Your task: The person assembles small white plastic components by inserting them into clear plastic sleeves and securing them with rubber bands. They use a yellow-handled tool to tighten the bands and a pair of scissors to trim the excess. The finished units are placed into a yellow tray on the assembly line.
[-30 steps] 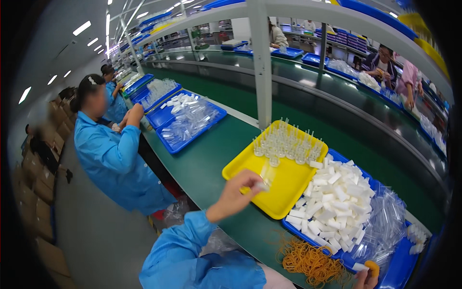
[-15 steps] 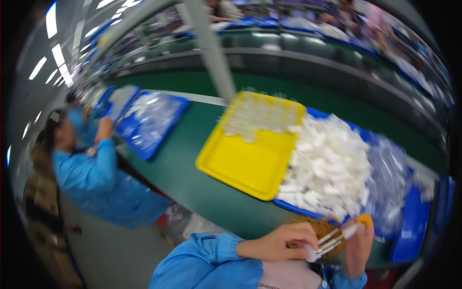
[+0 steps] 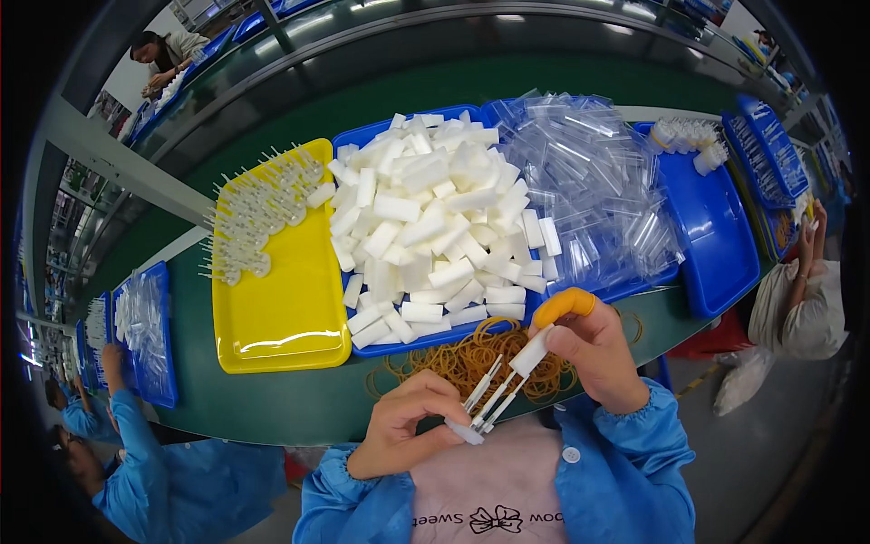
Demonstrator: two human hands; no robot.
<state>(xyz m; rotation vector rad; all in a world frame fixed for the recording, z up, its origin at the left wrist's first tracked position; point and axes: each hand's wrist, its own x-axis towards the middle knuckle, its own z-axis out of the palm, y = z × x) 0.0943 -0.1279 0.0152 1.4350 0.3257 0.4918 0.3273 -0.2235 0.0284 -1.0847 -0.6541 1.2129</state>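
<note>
Pronged white part sits lower centre, base pinched in my left hand, long axis slanting up-right to the white block gripped in my right hand; can't tell if the middle prong enters it. Rubber bands just beyond, then blue tray heaped with white blocks, centre; yellow tray with more pronged parts, left.

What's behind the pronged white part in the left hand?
Past the prongs of the pronged white part: a heap of rubber bands on the green bench. Whatever sits directly behind the part and left hand is covered; so is the bench under the thickest bands.
</note>
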